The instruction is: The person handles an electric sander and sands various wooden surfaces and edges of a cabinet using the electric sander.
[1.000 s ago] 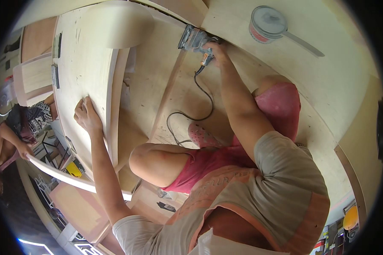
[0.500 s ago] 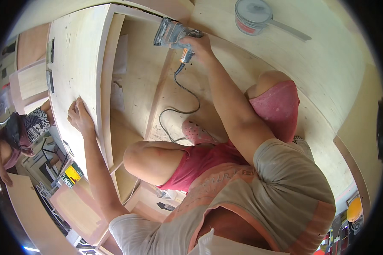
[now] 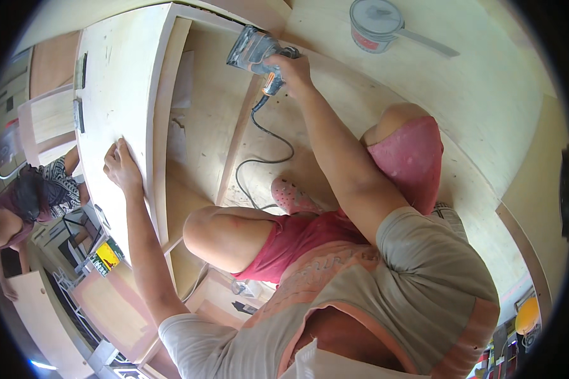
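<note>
An electric sheet sander (image 3: 254,52), grey-blue with orange parts, is gripped at its body by my right hand (image 3: 291,71). Its flat pad faces the upper front edge of the wooden cabinet (image 3: 216,95); whether they touch I cannot tell. A dark cord (image 3: 289,139) hangs from the tool and curls down past my legs. My left hand (image 3: 124,169) rests on the pale panel (image 3: 120,82) of the cabinet, near its edge, fingers apart and slightly bent, holding nothing.
A lidded pail (image 3: 374,28) with a flat blade (image 3: 430,43) beside it lies on the pale board at the upper right. Another person (image 3: 31,196) bends over a wooden board (image 3: 44,309) at the left. A yellow-green box (image 3: 107,254) stands below the panel.
The sander and my right hand have shifted very slightly left, and the cord has swung a little. At the left, the other person has leaned further into view. My left hand stays on the panel.
</note>
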### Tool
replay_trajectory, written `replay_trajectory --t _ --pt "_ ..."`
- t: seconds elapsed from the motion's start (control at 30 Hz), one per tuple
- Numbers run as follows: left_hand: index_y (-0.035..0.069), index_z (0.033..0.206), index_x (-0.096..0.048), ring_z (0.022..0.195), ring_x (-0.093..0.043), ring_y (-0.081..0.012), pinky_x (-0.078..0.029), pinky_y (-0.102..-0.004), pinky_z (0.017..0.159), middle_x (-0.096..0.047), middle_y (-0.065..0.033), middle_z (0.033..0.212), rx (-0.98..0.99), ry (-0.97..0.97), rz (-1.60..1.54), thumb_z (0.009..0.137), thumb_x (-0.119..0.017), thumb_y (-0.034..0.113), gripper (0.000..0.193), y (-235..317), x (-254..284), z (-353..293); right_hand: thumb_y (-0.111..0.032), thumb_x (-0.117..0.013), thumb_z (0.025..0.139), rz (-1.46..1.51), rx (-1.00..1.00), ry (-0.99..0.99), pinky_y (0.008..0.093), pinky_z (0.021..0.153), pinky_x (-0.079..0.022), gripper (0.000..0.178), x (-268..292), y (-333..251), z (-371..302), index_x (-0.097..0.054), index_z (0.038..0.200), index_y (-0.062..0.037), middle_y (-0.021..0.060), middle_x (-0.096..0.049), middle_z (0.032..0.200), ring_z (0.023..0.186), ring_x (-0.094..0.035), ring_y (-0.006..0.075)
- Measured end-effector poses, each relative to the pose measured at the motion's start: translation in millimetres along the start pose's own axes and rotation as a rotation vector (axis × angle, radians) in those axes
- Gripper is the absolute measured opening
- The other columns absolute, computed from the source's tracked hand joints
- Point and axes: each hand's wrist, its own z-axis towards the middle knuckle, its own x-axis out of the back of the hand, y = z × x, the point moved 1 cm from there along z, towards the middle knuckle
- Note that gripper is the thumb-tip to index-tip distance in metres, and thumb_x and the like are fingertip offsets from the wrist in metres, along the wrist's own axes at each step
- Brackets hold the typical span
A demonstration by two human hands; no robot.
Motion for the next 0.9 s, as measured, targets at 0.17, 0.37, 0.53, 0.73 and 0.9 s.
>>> replay_trajectory --t 0.17,0.37,0.53,0.73,0.9 --pt "0.001 0.119 -0.055 0.115 -0.042 -0.0365 -0.034 -0.0415 0.098 -0.049 -0.0268 0.119 -0.035 0.002 0.022 0.087 -0.053 0.050 0.058 1 -1 0 -0.010 -0.076 0.060 -0.044 0.004 0.034 0.0340 0.053 -0.051 0.028 -1 -2 -4 -0.062 0.081 0.0036 0.0108 -0.062 0.077 0.063 -0.062 0.0197" --pt "0.003 0.121 -0.054 0.116 -0.041 -0.0364 -0.033 -0.0416 0.099 -0.048 -0.0268 0.120 -0.037 -0.012 0.002 0.087 -0.053 0.049 0.057 4 -5 2 -0.018 -0.080 0.052 -0.096 0.083 0.037 0.0319 0.064 -0.052 0.069 -2 -3 6 -0.046 0.102 0.0165 0.0212 -0.059 0.097 0.079 -0.061 0.0231" --pt "0.002 0.116 -0.057 0.114 -0.043 -0.0373 -0.035 -0.0444 0.098 -0.053 -0.0275 0.115 -0.108 0.035 0.032 0.086 -0.055 0.047 0.054 -17 -2 4 -0.016 -0.079 0.053 -0.178 0.169 0.000 0.0317 0.063 -0.050 0.060 -30 -20 -26 -0.051 0.096 0.0138 0.0182 -0.060 0.092 0.075 -0.060 0.0206" --pt "0.007 0.120 -0.055 0.120 -0.038 -0.0391 -0.029 -0.0457 0.103 -0.044 -0.0268 0.126 0.037 0.018 0.027 0.082 -0.054 0.055 0.061 -10 -12 0 -0.010 -0.076 0.058 -0.065 0.232 -0.065 0.0302 0.058 -0.048 0.028 -41 -56 -55 -0.061 0.076 0.0055 0.0090 -0.062 0.075 0.063 -0.058 0.0166" --pt "0.008 0.119 -0.056 0.122 -0.037 -0.0404 -0.029 -0.0464 0.103 -0.044 -0.0267 0.126 0.048 0.012 0.012 0.081 -0.052 0.058 0.063 -9 -4 -5 -0.011 -0.079 0.056 -0.043 0.335 -0.019 0.0323 0.072 -0.049 0.052 -52 -33 -33 -0.054 0.098 0.0080 0.0135 -0.059 0.093 0.078 -0.059 0.0218"
